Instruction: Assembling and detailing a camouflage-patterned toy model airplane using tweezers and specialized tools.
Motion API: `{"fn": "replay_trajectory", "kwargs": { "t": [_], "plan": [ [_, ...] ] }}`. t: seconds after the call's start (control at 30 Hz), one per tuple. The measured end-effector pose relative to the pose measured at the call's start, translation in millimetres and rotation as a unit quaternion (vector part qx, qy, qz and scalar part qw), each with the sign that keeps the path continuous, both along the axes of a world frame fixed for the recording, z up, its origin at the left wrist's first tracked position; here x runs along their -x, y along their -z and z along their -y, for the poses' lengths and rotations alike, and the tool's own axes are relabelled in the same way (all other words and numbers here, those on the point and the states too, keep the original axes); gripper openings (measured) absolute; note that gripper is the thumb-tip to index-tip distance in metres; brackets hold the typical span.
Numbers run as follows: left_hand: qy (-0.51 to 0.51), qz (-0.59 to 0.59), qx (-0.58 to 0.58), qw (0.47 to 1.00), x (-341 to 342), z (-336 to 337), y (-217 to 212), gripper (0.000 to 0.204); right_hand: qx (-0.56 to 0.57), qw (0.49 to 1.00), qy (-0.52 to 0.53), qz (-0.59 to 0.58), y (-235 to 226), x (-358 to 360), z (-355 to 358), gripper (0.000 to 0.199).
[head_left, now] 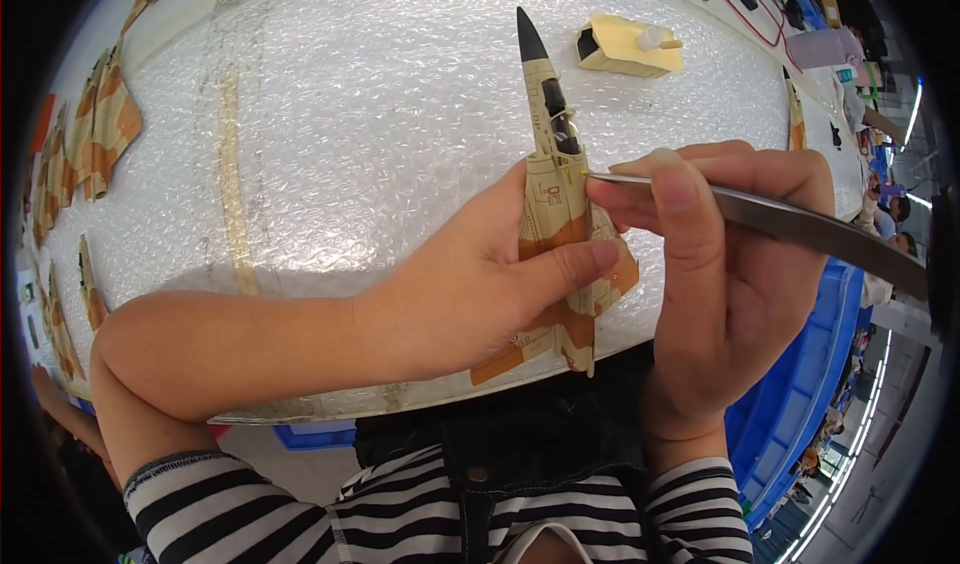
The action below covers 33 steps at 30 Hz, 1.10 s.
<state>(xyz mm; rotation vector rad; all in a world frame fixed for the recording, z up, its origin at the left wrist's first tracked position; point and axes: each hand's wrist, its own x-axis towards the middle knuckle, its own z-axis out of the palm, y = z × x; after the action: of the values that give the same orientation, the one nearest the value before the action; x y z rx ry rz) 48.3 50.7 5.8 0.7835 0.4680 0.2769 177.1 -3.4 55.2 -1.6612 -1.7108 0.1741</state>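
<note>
Grip: left hand (pixel 480 269) clasps the model jet (pixel 552 189); right hand (pixel 745 249) pinches a metal tool (pixel 800 221), tip at the fuselage (pixel 568 199).
Table edge (pixel 310 411): just by the jet's tail (pixel 580 349)!
Left forearm (pixel 260 334): angled in, elbow bent wide.
Bubble wrap (pixel 380 104): open room beyond the left hand.

- I'd call this one a workshop, pretty sure model-making
- Bubble-wrapped bench (pixel 350 114) stretching toward my 12 o'clock
- Camo model jet (pixel 560 204) near centre, metal tweezers (pixel 830 229) at its side
- More camo jets (pixel 112 124) grouped around 10
- Blue bins (pixel 792 384), long strip lights (pixel 852 452) at 4
- I can see other people (pixel 887 219) around 3
</note>
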Motion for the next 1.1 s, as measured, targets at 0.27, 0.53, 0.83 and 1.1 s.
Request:
{"fn": "replay_trajectory", "kwargs": {
  "t": [0.27,0.53,0.83,1.1],
  "plan": [
    [-0.023,0.034,-0.030,0.999,-4,2,1,0.023,0.031,0.999,0.036,-0.023,-7,4,-3,0.011],
    [-0.016,0.031,-0.040,0.999,-2,1,2,0.021,0.040,0.999,0.033,-0.006,-9,6,-5,0.012],
    [-0.012,0.023,-0.041,0.999,-2,1,1,0.020,0.033,0.998,0.021,0.049,-14,7,-9,0.011],
    [-0.027,0.035,-0.038,0.998,-2,3,3,0.021,0.045,0.997,0.022,0.063,-17,9,-10,0.011]
  ]
}}
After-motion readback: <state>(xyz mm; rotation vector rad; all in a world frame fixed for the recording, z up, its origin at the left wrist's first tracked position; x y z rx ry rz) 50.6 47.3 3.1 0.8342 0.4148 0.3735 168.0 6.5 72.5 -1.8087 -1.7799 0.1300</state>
